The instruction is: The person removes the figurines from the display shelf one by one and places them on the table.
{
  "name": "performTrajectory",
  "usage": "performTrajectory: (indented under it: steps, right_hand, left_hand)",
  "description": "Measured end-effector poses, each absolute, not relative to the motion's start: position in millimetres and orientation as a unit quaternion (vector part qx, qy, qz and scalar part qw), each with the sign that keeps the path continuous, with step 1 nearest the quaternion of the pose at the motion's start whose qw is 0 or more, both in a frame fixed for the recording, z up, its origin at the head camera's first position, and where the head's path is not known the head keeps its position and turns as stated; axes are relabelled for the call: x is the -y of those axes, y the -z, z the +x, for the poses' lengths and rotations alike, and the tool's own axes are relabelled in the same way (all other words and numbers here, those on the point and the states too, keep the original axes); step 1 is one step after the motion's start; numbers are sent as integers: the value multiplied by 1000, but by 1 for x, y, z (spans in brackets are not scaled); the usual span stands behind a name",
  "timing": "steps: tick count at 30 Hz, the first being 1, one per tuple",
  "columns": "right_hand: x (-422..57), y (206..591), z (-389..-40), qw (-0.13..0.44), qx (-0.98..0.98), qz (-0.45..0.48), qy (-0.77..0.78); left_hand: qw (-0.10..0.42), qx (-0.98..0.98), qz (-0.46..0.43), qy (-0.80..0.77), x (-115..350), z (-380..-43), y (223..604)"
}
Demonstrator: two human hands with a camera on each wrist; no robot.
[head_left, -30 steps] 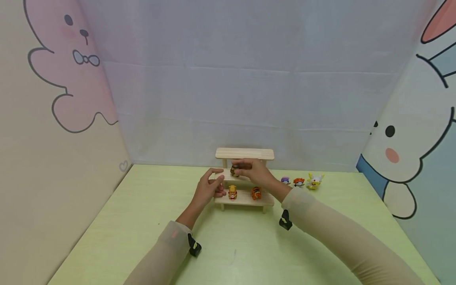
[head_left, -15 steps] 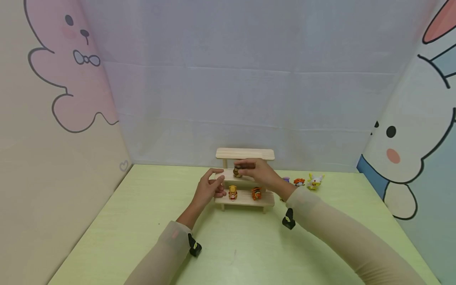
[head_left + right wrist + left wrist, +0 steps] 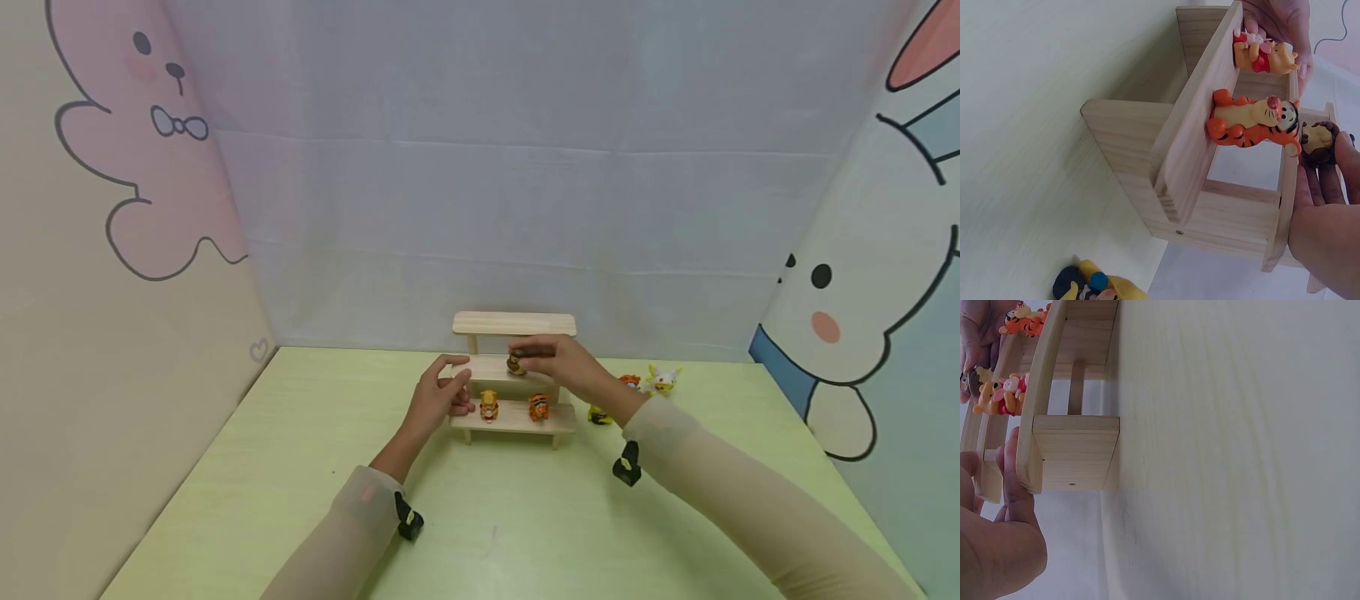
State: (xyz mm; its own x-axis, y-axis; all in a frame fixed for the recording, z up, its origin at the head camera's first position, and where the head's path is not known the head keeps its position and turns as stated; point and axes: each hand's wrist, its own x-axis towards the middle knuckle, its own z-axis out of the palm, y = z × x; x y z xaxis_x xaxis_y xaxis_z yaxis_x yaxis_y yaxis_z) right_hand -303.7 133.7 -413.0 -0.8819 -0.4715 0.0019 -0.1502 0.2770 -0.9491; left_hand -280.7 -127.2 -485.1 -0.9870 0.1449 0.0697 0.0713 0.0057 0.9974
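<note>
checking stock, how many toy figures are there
6: bear and tiger on bottom tier; brown one in right hand; yellow-black one, orange one, white one on table; right forearm may hide more.

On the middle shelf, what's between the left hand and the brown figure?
Only bare middle shelf between the left hand and the brown figure; the head view shows it.

A creased grey backdrop (image 3: 495,208) rises behind the yellow-green bench (image 3: 502,517); a pink cartoon animal (image 3: 142,158) decorates the left wall (image 3: 112,400), a white rabbit (image 3: 862,283) the right wall (image 3: 915,500).
</note>
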Motion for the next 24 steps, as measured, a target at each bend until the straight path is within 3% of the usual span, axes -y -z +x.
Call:
performTrajectory:
  steps: [24]
  right_hand:
    - [-197,412,-293,159,-788,-199,560]
  left_hand:
    - [25,-708,73,-702,126,-280,484]
